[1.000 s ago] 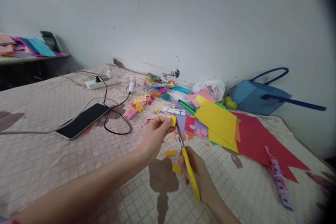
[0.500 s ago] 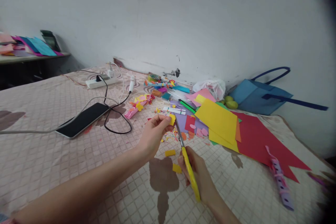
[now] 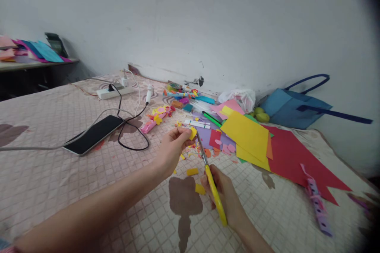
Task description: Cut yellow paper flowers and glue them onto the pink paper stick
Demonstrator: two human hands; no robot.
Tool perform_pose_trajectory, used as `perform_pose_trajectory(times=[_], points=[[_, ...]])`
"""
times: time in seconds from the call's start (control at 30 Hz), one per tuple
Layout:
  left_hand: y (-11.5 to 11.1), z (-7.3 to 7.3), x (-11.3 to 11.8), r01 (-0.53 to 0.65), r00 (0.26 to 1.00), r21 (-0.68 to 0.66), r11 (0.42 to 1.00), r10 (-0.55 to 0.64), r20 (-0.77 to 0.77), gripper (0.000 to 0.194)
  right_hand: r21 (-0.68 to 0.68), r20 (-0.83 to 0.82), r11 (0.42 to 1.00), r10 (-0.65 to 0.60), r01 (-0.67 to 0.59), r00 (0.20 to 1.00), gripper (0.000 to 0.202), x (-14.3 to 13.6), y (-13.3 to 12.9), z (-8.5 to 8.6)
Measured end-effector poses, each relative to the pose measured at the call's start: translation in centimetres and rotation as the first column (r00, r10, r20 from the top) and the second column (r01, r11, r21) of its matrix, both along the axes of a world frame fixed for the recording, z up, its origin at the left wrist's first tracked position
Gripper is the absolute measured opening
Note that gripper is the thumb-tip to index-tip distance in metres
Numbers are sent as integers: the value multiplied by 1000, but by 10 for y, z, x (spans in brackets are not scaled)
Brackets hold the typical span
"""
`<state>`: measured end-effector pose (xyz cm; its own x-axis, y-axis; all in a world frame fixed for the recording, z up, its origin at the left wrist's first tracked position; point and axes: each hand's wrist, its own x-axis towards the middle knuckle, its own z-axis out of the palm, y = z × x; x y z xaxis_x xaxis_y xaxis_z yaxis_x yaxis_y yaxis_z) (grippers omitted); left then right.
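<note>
Between the fingertips of my left hand (image 3: 172,148) is a small piece of yellow paper (image 3: 192,133), pinched at its left side. My right hand (image 3: 224,189) grips a pair of scissors (image 3: 214,189) with yellow handles, its fingers partly hidden behind them. The metal blades point up and away, their tips right beside the yellow piece; whether they touch it I cannot tell. Two small yellow pieces (image 3: 192,171) lie on the patterned tablecloth (image 3: 142,213) between and below my hands. Colourful paper scraps (image 3: 190,152) are scattered just beyond my left fingers.
Yellow sheets (image 3: 247,134) overlap red sheets (image 3: 297,158) at right, near a decorated purple roll (image 3: 319,207). A blue bag (image 3: 293,106) stands by the wall. A tablet-like black device (image 3: 93,134), cables and a power strip (image 3: 115,93) lie left. Decorated pink roll (image 3: 151,125) sits behind.
My left hand has shifted slightly left, and the yellow piece in it is turned a little. A small yellow scrap now shows below my left hand. The scissors are almost unmoved.
</note>
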<state>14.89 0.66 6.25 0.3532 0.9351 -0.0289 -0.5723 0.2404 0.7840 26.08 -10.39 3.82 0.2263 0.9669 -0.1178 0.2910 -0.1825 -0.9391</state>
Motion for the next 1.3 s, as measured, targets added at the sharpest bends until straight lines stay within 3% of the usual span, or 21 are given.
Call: perform_pose_trajectory(times=[0.2,0.47,0.63,0.93,1.17,1.3], points=[[0,3,-1,-13,1000,-11,1000,13,1,16,-13,0,1000,-4,4,1000,26,2,1,-2],[-2,1,-1,32,999,7,999,-32,-18,17,11,-142,998,65,-64,988,47,11,0,-19],[-4,2,-2,63,995,21,998,-62,-80,19,23,-208,999,39,-35,977,50,13,1,-18],[-23,-12,4,255,896,60,965,-212,-390,20,178,-366,965,-116,192,923,32,16,8,0],[-30,-19,6,372,848,38,927,-323,-420,23,165,-448,956,-148,245,881,22,18,10,-8],[-20,-15,2,478,825,140,867,-388,-411,19,169,-574,970,-45,172,818,19,23,11,-9]])
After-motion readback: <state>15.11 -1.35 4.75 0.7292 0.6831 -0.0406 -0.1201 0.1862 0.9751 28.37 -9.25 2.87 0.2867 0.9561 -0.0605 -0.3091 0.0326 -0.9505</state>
